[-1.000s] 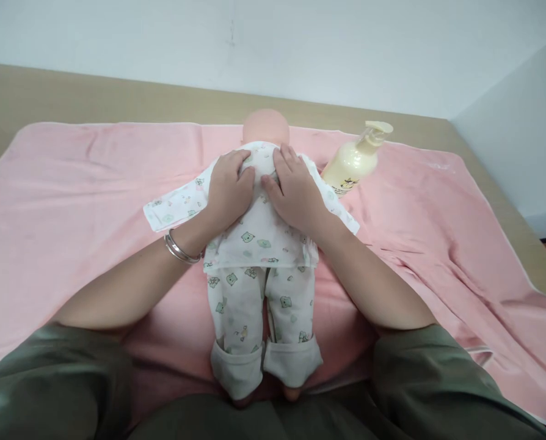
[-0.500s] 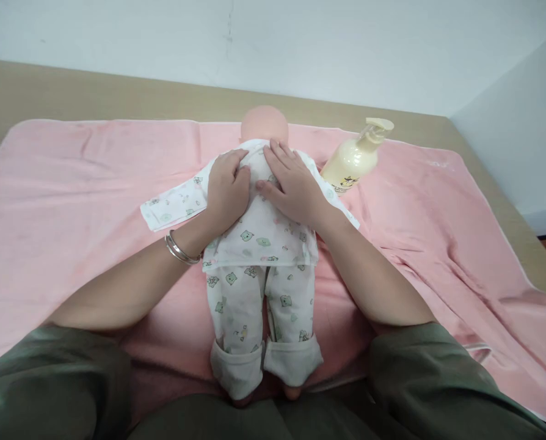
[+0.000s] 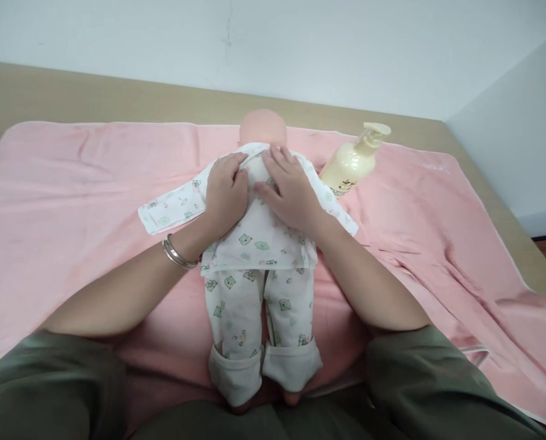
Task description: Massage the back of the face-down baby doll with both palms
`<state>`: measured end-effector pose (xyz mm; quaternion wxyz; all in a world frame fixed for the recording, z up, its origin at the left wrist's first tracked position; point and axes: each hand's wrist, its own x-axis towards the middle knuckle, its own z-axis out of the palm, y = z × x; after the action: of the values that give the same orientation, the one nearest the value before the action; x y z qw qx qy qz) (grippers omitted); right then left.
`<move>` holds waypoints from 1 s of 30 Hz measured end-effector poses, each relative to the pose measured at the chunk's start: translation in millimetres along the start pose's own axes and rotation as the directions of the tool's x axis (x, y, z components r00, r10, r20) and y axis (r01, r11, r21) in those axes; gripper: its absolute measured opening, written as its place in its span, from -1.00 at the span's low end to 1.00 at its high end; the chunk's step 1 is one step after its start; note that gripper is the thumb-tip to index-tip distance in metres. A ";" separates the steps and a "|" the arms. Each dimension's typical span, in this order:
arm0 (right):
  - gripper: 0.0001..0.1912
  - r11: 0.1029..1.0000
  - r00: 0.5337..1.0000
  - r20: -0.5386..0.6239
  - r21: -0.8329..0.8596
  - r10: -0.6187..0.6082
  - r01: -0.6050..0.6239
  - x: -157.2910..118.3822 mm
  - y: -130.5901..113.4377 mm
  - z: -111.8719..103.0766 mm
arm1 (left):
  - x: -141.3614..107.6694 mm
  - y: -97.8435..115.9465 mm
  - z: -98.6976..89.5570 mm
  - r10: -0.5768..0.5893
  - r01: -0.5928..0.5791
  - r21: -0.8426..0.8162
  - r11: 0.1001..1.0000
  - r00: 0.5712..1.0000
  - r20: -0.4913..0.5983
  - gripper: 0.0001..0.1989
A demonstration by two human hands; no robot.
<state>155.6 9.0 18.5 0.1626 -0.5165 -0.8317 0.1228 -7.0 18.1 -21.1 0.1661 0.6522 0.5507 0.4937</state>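
A baby doll lies stretched out, its bald head away from me and no face showing. It wears a white printed top and matching trousers with rolled cuffs. On the left upper part of the top rests my left hand, fingers bent slightly over the shoulder and thumb apart, gripping nothing. My right hand lies flat with fingers spread on the upper right of the top, fingertips close below the head. Both small feet poke out of the cuffs.
Under the doll spreads a pink blanket, wrinkled at right, on a wooden table. A cream pump bottle stands beside the doll's right-hand sleeve. A white wall rises behind the table.
My right hand has shifted very slightly on the doll's top. The whole view has moved a little; the doll and bottle otherwise stay put.
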 end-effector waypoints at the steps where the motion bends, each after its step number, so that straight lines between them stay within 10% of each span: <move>1: -0.25 0.999 0.999 -0.009 0.014 0.043 -0.043 3.1 4.4 -0.8 | 0.0 -1.2 0.3 0.004 -0.004 0.004 1.000 1.000 -0.002 -0.66; 10: -0.31 0.972 0.995 -0.082 -0.220 0.063 -0.080 -43.3 -53.0 10.0 | -1.7 1.6 0.5 -0.024 0.023 0.058 0.998 1.000 0.011 -0.61; 22: -0.28 0.976 0.981 -0.014 -0.096 0.195 -0.195 -8.2 -21.0 -0.8 | -2.0 1.9 -1.8 -0.040 0.037 0.075 0.996 0.999 0.032 -0.60; 30: -0.30 0.994 1.000 0.017 -0.106 0.015 -0.013 -13.9 -21.5 0.0 | -2.4 2.7 -2.5 -0.023 0.019 0.092 0.996 0.999 0.049 -0.59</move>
<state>143.7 -12.9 24.5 0.1267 -0.5289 -0.8349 0.0844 -7.3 14.2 -19.0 0.1549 0.6653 0.5753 0.4498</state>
